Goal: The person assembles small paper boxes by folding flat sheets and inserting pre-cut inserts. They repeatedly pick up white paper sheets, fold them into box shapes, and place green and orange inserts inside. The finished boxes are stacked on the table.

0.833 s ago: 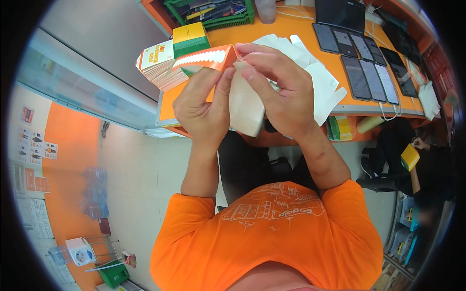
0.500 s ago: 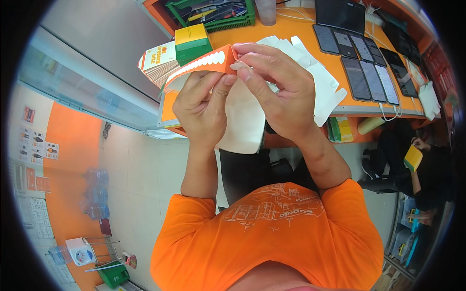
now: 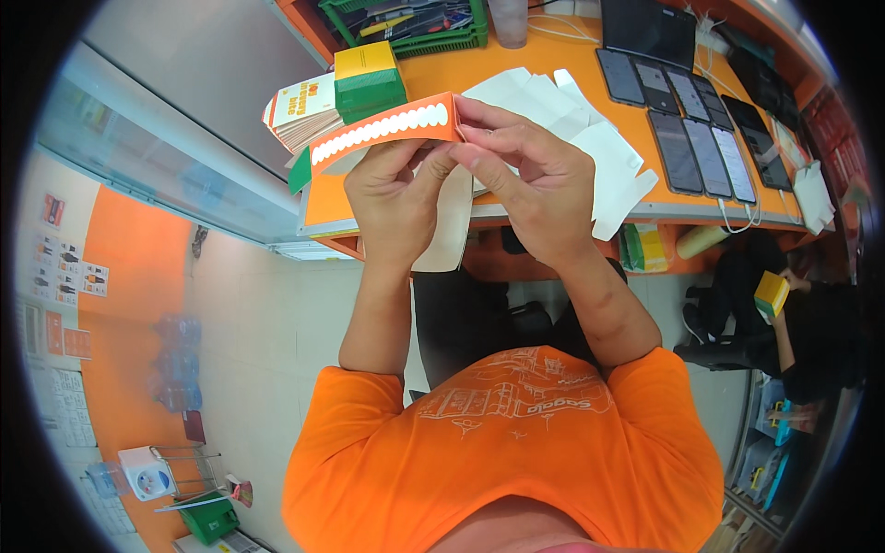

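Observation:
Above the front edge of the desk I hold a partly folded paperboard box [image 3: 383, 130], orange with a white scalloped band, a green end and a pale inside. My left hand [image 3: 392, 207] grips its lower side, with the thumb and fingers closed on the board. At the box's right corner, my right hand [image 3: 544, 184] pinches the edge or a flap between thumb and fingers; the fingertips of both hands nearly meet there. A pale panel [image 3: 447, 230] of the box hangs below my left hand.
Behind the box stand a stack of flat white-and-orange cartons [image 3: 306, 103] and a yellow-and-green stack [image 3: 369, 78]. White unfolded cartons [image 3: 604, 152] lie to the right, beside several phones [image 3: 678, 152] and a laptop [image 3: 647, 32]. A seated person at right holds a yellow-green box [image 3: 772, 292].
The box has turned so its scalloped side faces me more, and its green end now shows. The hanging panel has swung edge-on. My right fingers have shifted slightly down at the corner.

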Tool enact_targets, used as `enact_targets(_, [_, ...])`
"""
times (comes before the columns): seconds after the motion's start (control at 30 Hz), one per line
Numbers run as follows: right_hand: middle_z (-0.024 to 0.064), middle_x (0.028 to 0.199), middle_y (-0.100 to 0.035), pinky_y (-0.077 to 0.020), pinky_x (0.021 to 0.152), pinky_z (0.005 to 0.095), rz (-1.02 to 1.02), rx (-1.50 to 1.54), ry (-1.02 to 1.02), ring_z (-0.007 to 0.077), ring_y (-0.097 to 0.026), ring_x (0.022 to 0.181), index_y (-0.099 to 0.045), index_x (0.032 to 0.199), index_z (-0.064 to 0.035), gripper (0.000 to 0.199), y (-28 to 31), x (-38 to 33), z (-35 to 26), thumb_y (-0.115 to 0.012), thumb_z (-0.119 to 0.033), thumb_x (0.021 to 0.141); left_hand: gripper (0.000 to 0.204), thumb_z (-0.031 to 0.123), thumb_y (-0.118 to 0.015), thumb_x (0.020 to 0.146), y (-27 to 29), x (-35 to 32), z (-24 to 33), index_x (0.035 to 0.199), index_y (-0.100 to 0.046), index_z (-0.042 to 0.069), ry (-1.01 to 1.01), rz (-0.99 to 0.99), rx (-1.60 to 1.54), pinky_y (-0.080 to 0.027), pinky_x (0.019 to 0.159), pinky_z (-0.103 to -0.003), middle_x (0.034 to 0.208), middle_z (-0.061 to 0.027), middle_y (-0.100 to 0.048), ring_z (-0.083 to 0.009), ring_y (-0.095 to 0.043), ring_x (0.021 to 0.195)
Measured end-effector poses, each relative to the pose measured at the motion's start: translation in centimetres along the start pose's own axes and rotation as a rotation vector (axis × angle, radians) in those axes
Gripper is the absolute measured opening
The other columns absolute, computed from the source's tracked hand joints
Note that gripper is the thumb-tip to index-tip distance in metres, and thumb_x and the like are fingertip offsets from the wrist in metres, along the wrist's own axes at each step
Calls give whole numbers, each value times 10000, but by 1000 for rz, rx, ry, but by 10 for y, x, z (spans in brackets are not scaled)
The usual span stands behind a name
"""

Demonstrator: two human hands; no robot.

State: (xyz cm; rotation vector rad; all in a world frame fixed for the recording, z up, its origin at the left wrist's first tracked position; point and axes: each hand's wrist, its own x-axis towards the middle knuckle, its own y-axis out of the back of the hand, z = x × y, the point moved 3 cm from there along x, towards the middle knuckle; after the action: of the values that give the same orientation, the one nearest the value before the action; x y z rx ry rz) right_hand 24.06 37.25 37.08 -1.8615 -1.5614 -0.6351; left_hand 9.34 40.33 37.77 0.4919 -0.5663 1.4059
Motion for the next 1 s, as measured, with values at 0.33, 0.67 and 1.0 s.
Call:
enact_targets(0.33, [104,1053,-745,-567,864,293,-54,-346,23,184,-721,938,-695,1094,16,144,31,43,11,-628,-36,977,451,237,-796,845,17,-30,81,1232,-691,30,47,-1215,-187,-484,1008,-445,1216,-145,-705,-363,-647,1155])
enact_targets(0.67, [129,954,-715,-546,816,340,-296,-430,11,287,-700,890,-695,1060,-17,198,28,57,16,-680,-161,924,263,129,-861,750,7,25,28,929,-690,43,-481,-634,361,-448,1079,-457,883,-58,-645,-286,-630,1004])
enact_targets(1.0, [168,1108,-716,-542,926,375,-474,-626,-149,318,-696,1037,-687,1131,-1,409,12,6,56,-729,-342,909,235,193,-679,987,26,17,-101,1114,-600,11,123,-64,139,-464,991,-322,1081,-94,-643,-188,-606,1038])
